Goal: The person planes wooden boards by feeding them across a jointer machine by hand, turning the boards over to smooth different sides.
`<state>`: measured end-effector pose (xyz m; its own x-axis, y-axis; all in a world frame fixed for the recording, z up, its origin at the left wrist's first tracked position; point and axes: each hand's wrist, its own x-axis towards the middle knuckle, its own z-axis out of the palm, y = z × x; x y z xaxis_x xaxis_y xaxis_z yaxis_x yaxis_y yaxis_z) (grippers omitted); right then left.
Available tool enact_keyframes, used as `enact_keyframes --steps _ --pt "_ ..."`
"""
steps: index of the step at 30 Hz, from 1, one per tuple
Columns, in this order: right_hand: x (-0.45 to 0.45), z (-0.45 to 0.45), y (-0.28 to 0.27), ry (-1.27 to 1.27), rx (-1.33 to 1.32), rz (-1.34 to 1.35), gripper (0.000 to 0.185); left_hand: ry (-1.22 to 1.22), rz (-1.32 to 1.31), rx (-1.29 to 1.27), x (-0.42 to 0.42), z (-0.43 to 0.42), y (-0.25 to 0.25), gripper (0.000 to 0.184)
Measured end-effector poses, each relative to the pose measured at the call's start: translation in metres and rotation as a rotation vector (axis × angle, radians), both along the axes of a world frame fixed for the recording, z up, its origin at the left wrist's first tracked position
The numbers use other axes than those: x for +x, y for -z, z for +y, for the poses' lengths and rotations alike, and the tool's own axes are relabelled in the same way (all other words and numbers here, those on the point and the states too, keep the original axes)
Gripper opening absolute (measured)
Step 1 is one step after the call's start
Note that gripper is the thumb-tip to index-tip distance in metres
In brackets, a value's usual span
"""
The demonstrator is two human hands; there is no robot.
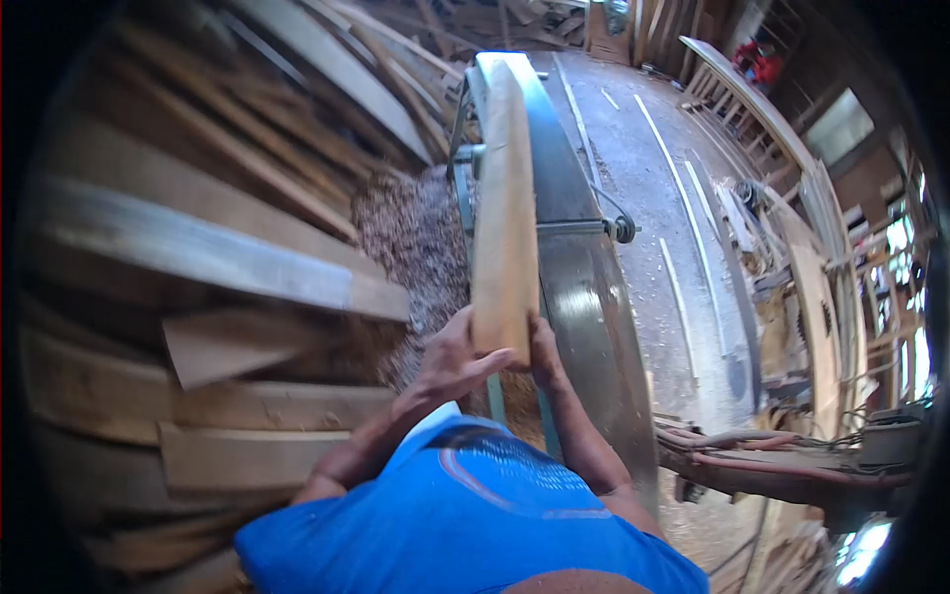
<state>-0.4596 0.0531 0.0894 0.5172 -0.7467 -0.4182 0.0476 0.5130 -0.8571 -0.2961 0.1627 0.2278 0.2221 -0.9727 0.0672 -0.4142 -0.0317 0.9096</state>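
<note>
A long wooden board (505,218) reaches away from me, its far end over the far part of a jointer's metal bed (594,307). My left hand (457,358) is closed on the near left edge of the board, the thumb laid across its top face. On the opposite edge, my right hand (544,352) grips the same near end, with its fingers partly hidden by the wood. Beside the board's middle, a metal bar with a round knob (621,230) runs across the bed to the right.
Stacked planks (208,247) crowd the left side. Wood shavings (421,238) are heaped between them and the machine. Thin strips (683,183) lie on the floor at right. Cables (732,450) hang near the lower right. A person in red (760,64) is far back.
</note>
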Motion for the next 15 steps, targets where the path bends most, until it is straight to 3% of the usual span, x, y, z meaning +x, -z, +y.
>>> enact_keyframes --steps 2,4,5,7,10,15 --pt "-0.043 0.023 -0.007 -0.085 -0.331 -0.009 0.058 0.096 0.017 -0.191 -0.033 0.003 -0.004 0.061" --pt "-0.063 0.056 -0.011 0.245 -0.077 -0.360 0.061 0.212 -0.078 -0.497 -0.062 -0.004 0.007 0.063" --pt "-0.076 0.063 -0.019 0.308 -0.008 -0.432 0.061 0.270 -0.084 -0.440 -0.078 0.001 0.002 0.066" --pt "-0.104 0.078 -0.037 0.350 0.088 -0.491 0.061 0.420 -0.105 -0.343 -0.103 0.003 -0.014 0.071" --pt "-0.134 0.104 -0.051 0.375 0.162 -0.527 0.061 0.415 -0.162 -0.658 -0.133 0.007 -0.011 0.079" --pt "-0.149 0.122 -0.058 0.400 0.197 -0.540 0.061 0.497 -0.156 -0.582 -0.148 0.007 -0.015 0.084"
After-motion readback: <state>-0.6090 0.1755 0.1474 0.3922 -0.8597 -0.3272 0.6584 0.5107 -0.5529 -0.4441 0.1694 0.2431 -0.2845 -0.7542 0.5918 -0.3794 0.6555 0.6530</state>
